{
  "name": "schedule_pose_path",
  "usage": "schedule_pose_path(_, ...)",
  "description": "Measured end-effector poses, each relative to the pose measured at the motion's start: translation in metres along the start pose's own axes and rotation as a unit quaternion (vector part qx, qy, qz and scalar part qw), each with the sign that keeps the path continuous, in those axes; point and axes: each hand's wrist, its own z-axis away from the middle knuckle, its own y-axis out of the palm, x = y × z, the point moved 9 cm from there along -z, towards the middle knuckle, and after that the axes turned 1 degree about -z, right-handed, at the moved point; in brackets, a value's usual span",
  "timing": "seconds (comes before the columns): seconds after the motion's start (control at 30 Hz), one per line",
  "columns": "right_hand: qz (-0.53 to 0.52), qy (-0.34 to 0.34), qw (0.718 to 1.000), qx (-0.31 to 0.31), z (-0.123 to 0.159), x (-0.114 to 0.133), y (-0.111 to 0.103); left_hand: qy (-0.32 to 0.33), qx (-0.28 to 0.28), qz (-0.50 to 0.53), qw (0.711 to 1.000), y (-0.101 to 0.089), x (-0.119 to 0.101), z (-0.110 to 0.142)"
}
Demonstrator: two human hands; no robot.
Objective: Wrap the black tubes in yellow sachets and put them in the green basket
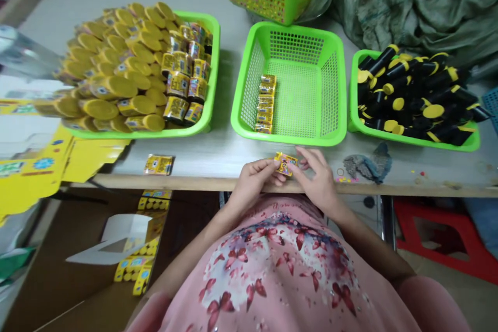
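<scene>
My left grip [257,174] is pinching a small yellow packet [286,162], with the thumb pressed on its left side. The packet is in front of me, at the near edge of the tabletop [218,161]. My right grip [317,176] has its thumb on the right part of the packet, while its fingers look loosely spread; whether they also press from below, I am not able to tell. The packet looks shiny and rather soft (the wrapper is probably thin film), so in my judgement the pinch should be firm but light, and the thumbs should stay close to the edges, in order not to crease the printed face. With both hands low over the tabletop, a slip would be a small matter.

Beyond my hands is the middle basket [290,140], where similar packets [265,104] lie in one neat row along its left side. To my left, a flat yellow pack [158,164] lies apart on the tabletop. To my right, a crumpled cloth [368,163] lies near my fingers; I think it is wise to keep the packet clear of it.
</scene>
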Motion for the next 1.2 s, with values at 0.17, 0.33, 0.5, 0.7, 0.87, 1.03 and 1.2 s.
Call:
schedule_pose_path(0.17,-0.172,0.186,0.965,0.064,0.007,-0.036,0.023,-0.015,0.011,-0.032,0.999,0.003,0.001,0.001)
schedule_pose_path(0.33,-0.113,0.124,0.983,0.071,-0.002,-0.014,0.001,-0.019,0.004,-0.031,0.999,0.006,-0.003,-0.003)
schedule_pose_path(0.5,0.119,-0.033,0.991,-0.054,-0.046,0.004,-0.118,-0.054,-0.041,0.05,0.996,0.0,0.002,-0.004)
schedule_pose_path(0.7,0.519,0.019,0.853,-0.049,-0.115,-0.055,-0.2,-0.066,-0.022,0.06,0.996,0.0,0.006,-0.003)
schedule_pose_path(0.87,0.565,0.021,0.825,-0.011,-0.123,-0.071,-0.202,-0.025,-0.023,0.056,0.998,-0.004,0.001,0.002)
schedule_pose_path(1.03,0.367,-0.076,0.914,-0.157,-0.088,-0.011,-0.2,0.003,-0.003,0.025,1.0,-0.004,0.002,0.001)
schedule_pose_path(1.2,0.005,0.002,0.999,0.045,-0.043,0.019,-0.117,0.008,0.027,0.015,1.0,0.001,0.005,-0.003)
